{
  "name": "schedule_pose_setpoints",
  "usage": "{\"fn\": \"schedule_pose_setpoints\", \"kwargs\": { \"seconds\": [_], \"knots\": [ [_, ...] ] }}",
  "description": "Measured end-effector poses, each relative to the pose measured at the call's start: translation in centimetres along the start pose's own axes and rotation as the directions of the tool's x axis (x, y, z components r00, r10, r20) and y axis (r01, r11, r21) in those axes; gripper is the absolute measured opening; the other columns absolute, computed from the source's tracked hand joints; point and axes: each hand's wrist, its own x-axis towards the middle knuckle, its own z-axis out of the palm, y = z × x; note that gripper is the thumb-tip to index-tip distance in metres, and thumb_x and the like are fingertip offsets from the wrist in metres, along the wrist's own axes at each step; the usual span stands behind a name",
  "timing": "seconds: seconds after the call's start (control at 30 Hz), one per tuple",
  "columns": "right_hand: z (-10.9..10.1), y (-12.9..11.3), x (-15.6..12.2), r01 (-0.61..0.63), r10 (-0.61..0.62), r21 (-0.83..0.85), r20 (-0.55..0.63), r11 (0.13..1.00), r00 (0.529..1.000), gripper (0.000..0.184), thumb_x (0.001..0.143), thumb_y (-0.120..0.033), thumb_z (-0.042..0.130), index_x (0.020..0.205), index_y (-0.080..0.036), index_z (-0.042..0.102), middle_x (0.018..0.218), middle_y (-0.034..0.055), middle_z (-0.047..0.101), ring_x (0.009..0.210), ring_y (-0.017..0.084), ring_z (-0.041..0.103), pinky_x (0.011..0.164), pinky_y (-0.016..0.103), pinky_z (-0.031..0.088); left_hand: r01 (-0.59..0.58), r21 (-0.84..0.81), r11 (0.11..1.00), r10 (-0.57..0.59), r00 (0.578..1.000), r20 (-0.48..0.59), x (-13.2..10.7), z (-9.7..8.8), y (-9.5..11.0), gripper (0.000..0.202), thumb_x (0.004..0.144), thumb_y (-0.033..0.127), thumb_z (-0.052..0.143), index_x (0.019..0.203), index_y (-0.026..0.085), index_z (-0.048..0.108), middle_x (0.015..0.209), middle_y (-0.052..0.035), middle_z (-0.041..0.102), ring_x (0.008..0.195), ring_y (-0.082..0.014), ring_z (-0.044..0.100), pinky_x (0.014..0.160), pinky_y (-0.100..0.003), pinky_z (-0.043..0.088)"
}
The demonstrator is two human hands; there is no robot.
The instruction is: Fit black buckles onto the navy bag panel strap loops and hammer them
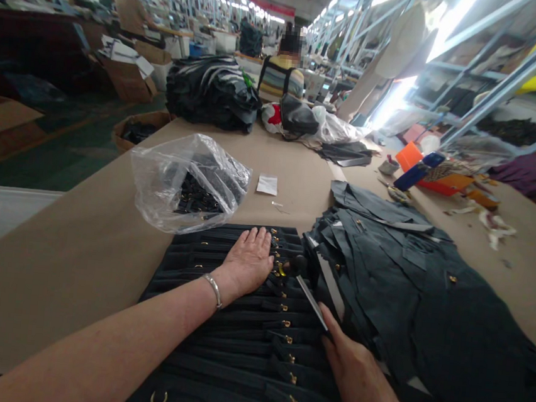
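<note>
My left hand [249, 259] lies flat, fingers together, on a row of black straps [235, 343] with small gold buckles, laid side by side on the table. A silver bracelet circles that wrist. My right hand [355, 374] grips the handle of a small black-headed hammer [309, 290], whose head rests near the strap buckles just right of my left fingers. A heap of dark leather pieces [411, 284] lies to the right of the straps.
A clear plastic bag [189, 184] of dark metal parts sits behind the straps on the brown paper-covered table [77, 258]. A small white packet [267, 184] lies farther back. Orange and blue items [418, 168] stand at right. A person in a striped top sits beyond black bundles [212, 91].
</note>
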Motion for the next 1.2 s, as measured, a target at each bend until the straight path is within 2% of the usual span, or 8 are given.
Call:
{"fn": "schedule_pose_setpoints", "kwargs": {
  "seconds": [0.23, 0.37, 0.5, 0.67, 0.77, 0.97, 1.13, 1.2],
  "knots": [
    [-1.7, 0.1, -0.7, -0.007, 0.032, 0.131, -0.19, 0.991, 0.981, 0.05, 0.094, -0.033, 0.036, 0.139, -0.014, 0.045, 0.105, 0.0133, 0.071, 0.09, 0.023, 0.07, 0.075, 0.028, 0.056, 0.013, -0.015, 1.0, -0.013, 1.0, -0.007, -0.8, -2.5, 0.2, 0.058, 0.095, 0.038, 0.033, 0.144, 0.007, 0.03, 0.152, -0.0168, 0.026, 0.14, -0.0301, 0.024, 0.112, -0.041, 0.023],
    [-2.0, 0.1, -3.0, -0.007, 0.043, 0.168, -0.211, 0.986, 0.977, 0.05, 0.095, -0.036, 0.037, 0.141, -0.017, 0.043, 0.106, 0.0095, 0.071, 0.09, 0.02, 0.07, 0.073, 0.024, 0.057, -0.199, -0.07, 0.977, 0.199, 0.98, -0.013, -3.9, -4.4, 3.4, 0.058, 0.094, 0.047, 0.032, 0.142, 0.014, 0.036, 0.153, -0.0131, 0.027, 0.141, -0.0306, 0.021, 0.114, -0.046, 0.018],
    [-0.5, 0.1, -4.9, 0.029, -0.007, 0.145, -0.151, 0.989, 0.988, 0.049, 0.096, -0.031, 0.036, 0.144, -0.021, 0.037, 0.122, 0.0071, 0.064, 0.109, 0.018, 0.062, 0.086, 0.023, 0.053, -0.228, -0.114, 0.967, 0.24, 0.965, 0.102, -7.8, -3.3, 6.2, 0.071, 0.088, 0.061, 0.036, 0.14, 0.012, 0.038, 0.149, -0.0172, 0.033, 0.139, -0.0314, 0.026, 0.114, -0.048, 0.02],
    [2.3, 0.9, -5.7, -0.02, 0.021, 0.018, -0.086, 1.0, 0.996, 0.051, 0.095, -0.023, 0.037, 0.145, -0.023, 0.034, 0.124, 0.0078, 0.062, 0.11, 0.021, 0.061, 0.084, 0.026, 0.055, -0.135, -0.023, 0.991, 0.136, 0.991, 0.018, -10.5, -0.7, 5.7, 0.076, 0.089, 0.061, 0.031, 0.142, 0.007, 0.033, 0.151, -0.0212, 0.026, 0.141, -0.0339, 0.018, 0.115, -0.049, 0.016],
    [2.0, 0.9, -5.4, -0.056, 0.056, -0.001, -0.076, 0.998, 0.996, 0.05, 0.096, -0.022, 0.036, 0.146, -0.024, 0.033, 0.116, 0.0075, 0.067, 0.103, 0.021, 0.065, 0.08, 0.026, 0.057, -0.152, 0.003, 0.988, 0.152, 0.988, 0.001, -10.9, -0.1, 5.0, 0.075, 0.091, 0.059, 0.027, 0.142, 0.005, 0.033, 0.151, -0.0216, 0.026, 0.141, -0.0336, 0.019, 0.116, -0.048, 0.014],
    [0.2, -0.8, -4.3, 0.146, -0.139, 0.007, -0.267, 0.989, 0.954, 0.051, 0.096, -0.025, 0.036, 0.146, -0.017, 0.032, 0.127, 0.0113, 0.06, 0.108, 0.021, 0.063, 0.09, 0.029, 0.053, -0.141, -0.006, 0.99, 0.14, 0.99, -0.023, -10.9, -0.4, 5.1, 0.073, 0.09, 0.057, 0.031, 0.141, 0.004, 0.035, 0.15, -0.0227, 0.027, 0.14, -0.0339, 0.022, 0.116, -0.046, 0.015],
    [0.8, -0.8, -3.0, 0.051, -0.058, -0.065, -0.105, 0.997, 0.993, 0.048, 0.095, -0.022, 0.034, 0.142, -0.015, 0.041, 0.105, 0.0122, 0.071, 0.087, 0.024, 0.071, 0.069, 0.03, 0.059, -0.13, -0.017, 0.991, 0.13, 0.991, -0.01, -10.8, -0.6, 5.2, 0.071, 0.09, 0.055, 0.032, 0.141, 0.005, 0.034, 0.15, -0.0213, 0.028, 0.139, -0.0327, 0.024, 0.116, -0.046, 0.016],
    [0.5, -0.7, -3.2, 0.035, -0.039, -0.045, -0.099, 0.998, 0.994, 0.047, 0.095, -0.023, 0.034, 0.142, -0.016, 0.04, 0.104, 0.0112, 0.072, 0.089, 0.023, 0.071, 0.073, 0.029, 0.059, -0.128, -0.023, 0.992, 0.127, 0.992, -0.008, -10.8, -0.6, 5.2, 0.072, 0.09, 0.055, 0.033, 0.141, 0.005, 0.034, 0.15, -0.0215, 0.028, 0.139, -0.0327, 0.025, 0.116, -0.046, 0.015]
  ]
}}
